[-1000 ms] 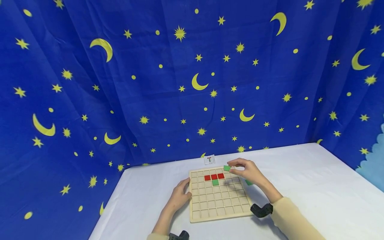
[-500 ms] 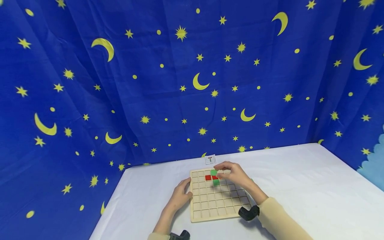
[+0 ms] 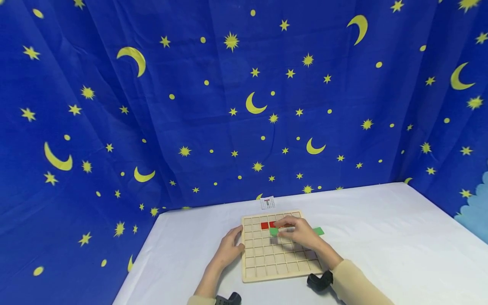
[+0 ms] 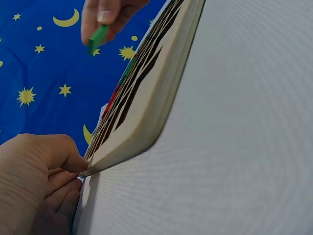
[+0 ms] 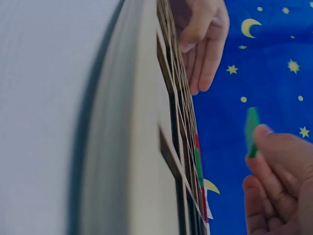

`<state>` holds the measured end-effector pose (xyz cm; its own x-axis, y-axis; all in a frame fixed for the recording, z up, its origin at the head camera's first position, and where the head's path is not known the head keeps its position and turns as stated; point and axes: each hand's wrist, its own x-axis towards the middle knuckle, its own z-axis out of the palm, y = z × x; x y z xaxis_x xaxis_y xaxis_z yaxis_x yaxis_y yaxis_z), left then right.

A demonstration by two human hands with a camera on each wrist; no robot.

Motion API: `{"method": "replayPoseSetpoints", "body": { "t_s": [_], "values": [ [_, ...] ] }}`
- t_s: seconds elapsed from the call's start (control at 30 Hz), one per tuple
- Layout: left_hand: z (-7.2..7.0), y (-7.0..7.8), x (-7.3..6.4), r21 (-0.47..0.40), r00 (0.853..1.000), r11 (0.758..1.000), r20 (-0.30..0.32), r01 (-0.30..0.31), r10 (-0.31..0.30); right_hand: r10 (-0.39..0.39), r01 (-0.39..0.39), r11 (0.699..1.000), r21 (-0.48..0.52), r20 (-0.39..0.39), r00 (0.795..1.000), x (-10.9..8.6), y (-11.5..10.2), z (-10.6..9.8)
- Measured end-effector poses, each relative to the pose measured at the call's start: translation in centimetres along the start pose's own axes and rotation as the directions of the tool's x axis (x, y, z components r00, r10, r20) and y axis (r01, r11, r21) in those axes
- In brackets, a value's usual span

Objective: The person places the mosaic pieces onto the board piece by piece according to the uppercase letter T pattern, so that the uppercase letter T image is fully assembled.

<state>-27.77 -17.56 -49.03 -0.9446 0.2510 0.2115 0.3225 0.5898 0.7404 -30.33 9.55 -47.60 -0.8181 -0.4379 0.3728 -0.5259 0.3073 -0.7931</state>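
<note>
A square wooden grid board lies on the table. My left hand rests against its left edge, thumb and fingertips touching the rim. Above the board's upper middle, my right hand pinches a green square tile between thumb and fingers; the right wrist view shows this tile held apart from the board. Red tiles sit in a row of cells, partly covered by the right hand. A green tile set in the board shows edge-on in the right wrist view; the head view hides it.
Another green tile lies beside the board's right edge. Behind the board is a small printed grid card with a coloured pattern. A blue star-and-moon curtain stands behind the white table.
The right hand has carried the green tile left over the red row, then slightly nearer to me. The left hand stays at the board's edge.
</note>
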Motion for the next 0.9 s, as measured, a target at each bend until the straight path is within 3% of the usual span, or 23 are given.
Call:
{"method": "replayPoseSetpoints", "body": {
  "t_s": [0.3, 0.9],
  "values": [
    [-0.1, -0.1, -0.1, 0.005, 1.0, 1.0, 0.005, -0.003, 0.003, 0.021, -0.02, 0.999, -0.042, 0.01, 1.0, -0.8, 1.7, 0.9],
    [-0.2, 0.2, 0.0, 0.0, 1.0, 1.0, 0.002, 0.004, -0.004, 0.031, -0.023, 0.973, -0.229, 0.032, 0.999, -0.9, 1.9, 1.1]
  ]
}}
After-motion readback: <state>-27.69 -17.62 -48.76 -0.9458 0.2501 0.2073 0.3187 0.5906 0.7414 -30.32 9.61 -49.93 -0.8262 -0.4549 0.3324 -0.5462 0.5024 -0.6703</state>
